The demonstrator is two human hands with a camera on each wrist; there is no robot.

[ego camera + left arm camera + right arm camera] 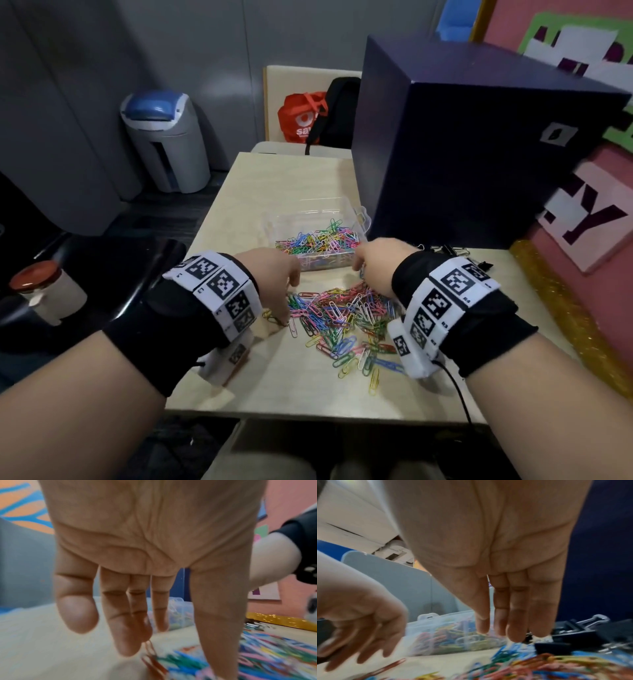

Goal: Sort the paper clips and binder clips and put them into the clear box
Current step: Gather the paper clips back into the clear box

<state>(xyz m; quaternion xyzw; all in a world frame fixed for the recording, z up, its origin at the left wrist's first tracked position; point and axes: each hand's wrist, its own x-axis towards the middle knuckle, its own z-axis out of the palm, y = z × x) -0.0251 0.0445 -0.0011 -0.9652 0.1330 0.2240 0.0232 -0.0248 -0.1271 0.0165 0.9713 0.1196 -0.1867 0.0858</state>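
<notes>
1. My left grip (274,274) and right grip (376,265) flank the paper clips (342,318) on the tabletop (274,387), fingers loose and apart, holding nothing, placed, I judge, to rake the heap together.
2. The box (318,236), partly filled, sits just beyond both grips for a short carry.
3. Binder clips (573,631) wait right of my right grip, kept apart.
</notes>
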